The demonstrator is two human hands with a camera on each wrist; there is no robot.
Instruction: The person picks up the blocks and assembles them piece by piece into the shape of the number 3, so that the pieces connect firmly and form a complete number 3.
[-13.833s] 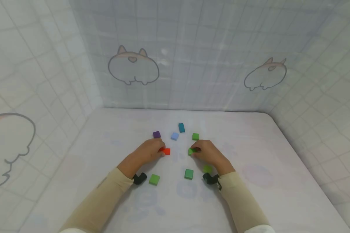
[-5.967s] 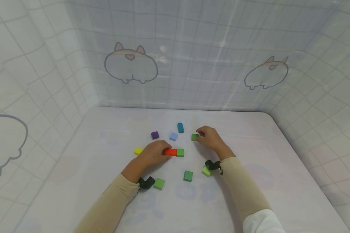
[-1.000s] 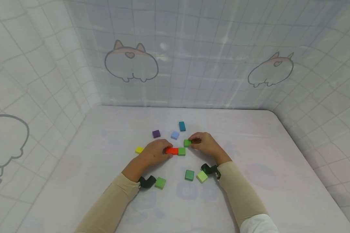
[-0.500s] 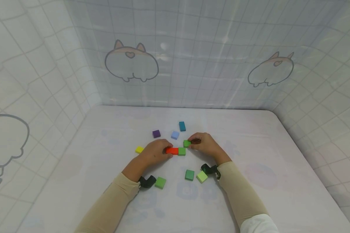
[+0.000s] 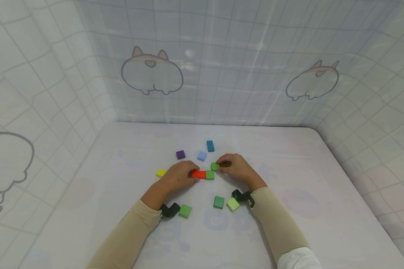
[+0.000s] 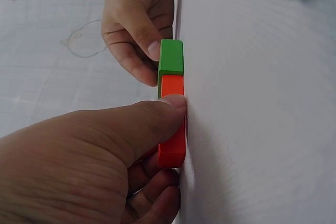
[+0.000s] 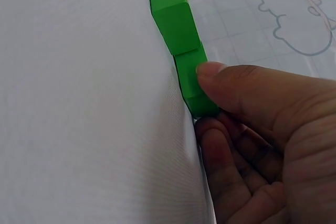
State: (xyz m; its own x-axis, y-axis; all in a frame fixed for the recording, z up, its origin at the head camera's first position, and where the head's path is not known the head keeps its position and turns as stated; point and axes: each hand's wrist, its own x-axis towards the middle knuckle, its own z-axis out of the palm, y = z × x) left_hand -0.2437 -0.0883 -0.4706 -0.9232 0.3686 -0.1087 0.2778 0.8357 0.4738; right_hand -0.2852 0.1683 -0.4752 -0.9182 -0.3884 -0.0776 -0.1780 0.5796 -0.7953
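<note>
Red, apparently oblong block (image 5: 200, 175): left hand (image 5: 179, 176) grips it; right hand (image 5: 238, 168) pinches green block (image 5: 214, 166).

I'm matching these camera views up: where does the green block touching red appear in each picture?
Head: green block just right of centre, below mid-height.
Left wrist: green block in the upper middle.
Right wrist: green block near the top, around mid-width.
Shared landmark: the right hand, visible in all three.

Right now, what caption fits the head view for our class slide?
Left hand grips a red block, right hand pinches a green block; a purple block lies beyond.
</note>
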